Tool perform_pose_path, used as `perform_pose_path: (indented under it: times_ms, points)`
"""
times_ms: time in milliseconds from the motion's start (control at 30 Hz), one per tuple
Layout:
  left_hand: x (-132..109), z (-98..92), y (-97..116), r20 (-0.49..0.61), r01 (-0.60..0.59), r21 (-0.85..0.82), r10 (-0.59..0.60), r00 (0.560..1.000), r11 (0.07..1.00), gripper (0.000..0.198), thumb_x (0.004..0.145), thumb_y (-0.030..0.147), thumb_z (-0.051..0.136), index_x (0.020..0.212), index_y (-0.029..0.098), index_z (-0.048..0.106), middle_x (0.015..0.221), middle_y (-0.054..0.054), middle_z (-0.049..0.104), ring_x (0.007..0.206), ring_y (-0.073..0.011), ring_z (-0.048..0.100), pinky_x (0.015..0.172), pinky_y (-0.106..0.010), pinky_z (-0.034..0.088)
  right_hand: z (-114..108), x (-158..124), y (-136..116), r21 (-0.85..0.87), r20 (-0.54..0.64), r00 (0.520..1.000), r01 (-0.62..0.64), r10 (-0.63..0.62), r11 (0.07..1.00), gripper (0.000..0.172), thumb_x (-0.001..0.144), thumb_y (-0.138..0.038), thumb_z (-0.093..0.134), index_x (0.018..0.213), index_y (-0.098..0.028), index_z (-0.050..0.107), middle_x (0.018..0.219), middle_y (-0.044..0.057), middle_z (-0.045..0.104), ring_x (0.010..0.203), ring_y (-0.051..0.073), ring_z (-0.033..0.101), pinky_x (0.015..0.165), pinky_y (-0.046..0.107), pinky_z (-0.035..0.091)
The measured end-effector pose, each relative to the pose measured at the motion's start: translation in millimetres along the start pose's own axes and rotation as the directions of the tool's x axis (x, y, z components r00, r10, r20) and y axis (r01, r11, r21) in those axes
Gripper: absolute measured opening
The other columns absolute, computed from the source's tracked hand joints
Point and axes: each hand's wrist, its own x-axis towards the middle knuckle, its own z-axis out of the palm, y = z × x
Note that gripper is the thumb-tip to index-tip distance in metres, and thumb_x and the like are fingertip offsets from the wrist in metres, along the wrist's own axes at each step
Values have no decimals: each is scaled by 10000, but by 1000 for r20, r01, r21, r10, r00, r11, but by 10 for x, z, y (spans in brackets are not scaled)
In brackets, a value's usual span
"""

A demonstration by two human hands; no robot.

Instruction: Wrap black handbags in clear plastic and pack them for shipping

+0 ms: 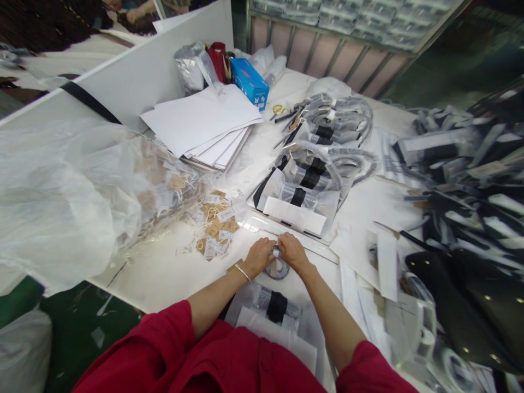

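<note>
Both hands meet at a coiled grey strap (277, 267) in the middle of the white table. My left hand (261, 255) pinches the coil's upper left side, and my right hand (290, 251) pinches its upper right side; fingers of both are closed. A white piece shows between them at the coil's top. Just below, close to my body, lies a plastic-wrapped item with a black band (277, 307) and white paper. Brown tags with white strings (215, 226) are scattered left of my hands.
Beyond my hands lie wrapped bags with looped handles (305, 191). White sheets (204, 123) and a blue box (249, 83) are farther back. A large plastic bag (69, 202) fills the left; black bags (470, 305) crowd the right.
</note>
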Motion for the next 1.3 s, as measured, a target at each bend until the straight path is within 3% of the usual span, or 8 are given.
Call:
perform_pose_path:
  times_ms: [167, 333, 467, 567, 700, 1033, 1167, 1300]
  points:
    - [13, -28, -30, 39, -39, 23, 38, 999, 999, 246, 862, 235, 591, 1103, 216, 639, 1011, -64, 610, 1003, -224, 566, 912, -346, 457, -44, -74, 23, 39, -36, 999, 36, -35, 999, 103, 885, -142, 510, 833, -206, 572, 884, 47, 577, 860, 196, 489, 769, 292, 342]
    - [25, -23, -59, 10, -76, -42, 76, 997, 996, 196, 881, 253, 580, 1059, 205, 647, 1061, -54, 640, 1006, -210, 559, 919, -335, 446, -54, -392, 14, 145, -179, 982, 87, -61, 986, 85, 913, -238, 531, 898, -211, 611, 893, 61, 607, 883, 213, 524, 810, 322, 388]
    - [51, -34, -81, 18, -52, -63, 53, 998, 997, 193, 869, 255, 601, 1053, 209, 639, 1041, -36, 663, 1000, -210, 558, 908, -328, 443, -24, -721, -48, 207, -140, 973, 210, -184, 956, 211, 842, -291, 664, 1043, -235, 633, 1014, 69, 649, 967, 244, 555, 848, 365, 411]
    - [74, -38, -93, 7, -40, -70, 41, 999, 997, 197, 856, 256, 615, 1047, 206, 630, 1028, -31, 663, 1010, -210, 558, 906, -322, 440, 26, -817, -123, 165, -94, 978, 199, -186, 966, 288, 800, -270, 713, 1078, -247, 643, 1037, 71, 654, 970, 258, 554, 848, 383, 412]
    - [83, -42, -94, 2, -42, -60, 42, 999, 997, 201, 843, 230, 615, 1041, 197, 624, 1018, -37, 659, 1011, -212, 555, 909, -320, 440, 109, -733, -166, 140, -99, 987, 138, -125, 980, 99, 859, -235, 637, 940, -245, 694, 885, 49, 659, 871, 227, 550, 805, 346, 405]
    - [102, -52, -133, 31, -14, -168, 19, 999, 986, 259, 794, 196, 591, 1049, 183, 638, 1042, -55, 670, 1023, -224, 566, 932, -340, 445, 157, -308, -90, 297, -301, 942, -54, 147, 953, 112, 873, -229, 583, 787, -200, 651, 862, 59, 615, 880, 206, 541, 824, 314, 419]
    - [203, -152, -167, 176, 70, -295, -17, 984, 953, 238, 847, 287, 529, 1000, 186, 681, 976, -26, 713, 914, -186, 628, 831, -280, 484, 202, -196, -36, 348, -252, 958, -41, 135, 937, 124, 877, -281, 590, 801, -211, 659, 853, 45, 620, 831, 188, 551, 793, 298, 430]
    - [292, -216, -155, 212, 133, -280, -73, 974, 951, 270, 871, 330, 479, 969, 203, 696, 948, -17, 725, 866, -176, 646, 769, -262, 486, 240, -194, 39, 388, -246, 964, 0, 104, 922, 147, 889, -301, 575, 818, -217, 672, 842, 45, 636, 836, 186, 567, 805, 297, 440]
